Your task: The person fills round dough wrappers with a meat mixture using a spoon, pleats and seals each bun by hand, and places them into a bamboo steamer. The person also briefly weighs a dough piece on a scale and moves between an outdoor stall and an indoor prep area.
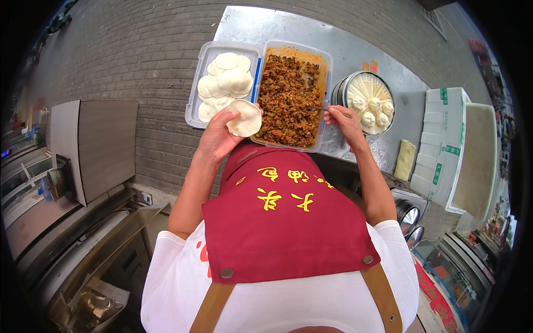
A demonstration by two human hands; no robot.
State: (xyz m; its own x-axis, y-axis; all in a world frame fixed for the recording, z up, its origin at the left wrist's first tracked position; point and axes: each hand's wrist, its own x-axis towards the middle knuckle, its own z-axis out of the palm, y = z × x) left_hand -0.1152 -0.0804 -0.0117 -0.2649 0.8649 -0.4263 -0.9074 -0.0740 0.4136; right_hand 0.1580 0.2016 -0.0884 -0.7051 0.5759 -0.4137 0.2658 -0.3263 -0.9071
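My left hand [222, 131] holds a round dough wrapper [244, 118], thumb on its face, at the near edge of two plastic tubs. In my right hand [343, 120] is a thin utensil [318, 108], its tip at the chopped brown-red filling [289, 95]. That filling lies in a clear plastic tub [329, 62]. A second clear tub [192, 100], on the left, holds several overlapping dough wrappers [227, 81]. To the right, a round steamer [391, 93] with a woven liner bears several pleated buns [368, 119].
The tubs and steamer stand on a metal table [287, 27]. A folded yellowish cloth [405, 160] lies at its right end, beside a white foam box [439, 141]. Round metal vessels [409, 216] are low on the right; a grey-brown panel [108, 141] stands left.
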